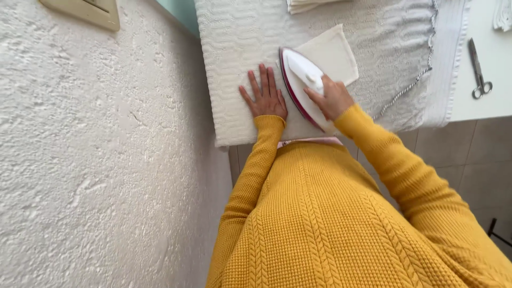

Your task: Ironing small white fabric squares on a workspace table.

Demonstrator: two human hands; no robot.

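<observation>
Head view: white iron with dark red trim [302, 80] sits soleplate-down on a cream cloth square [336, 53], nose pointing up-left in frame, covering the cloth's near-left part. Cloth lies on a white textured cover [234, 32] spread over the board, just right of a rough white plaster wall [96, 160].

Right hand [333, 97] is wrapped around the iron's handle, fingers curled closed on it. Left hand [265, 97] lies flat, palm down, on the cover just left of the iron, fingers straight and slightly spread; whether they touch the cloth edge I can't tell.

Both sleeves are mustard yellow knit [341, 224].

A twisted cord [413, 80] trails across the cover's right side. Scissors [479, 69] lie on the white tabletop [498, 101] further right, well apart from the iron. Folded white cloth [306, 5] at the top edge.
</observation>
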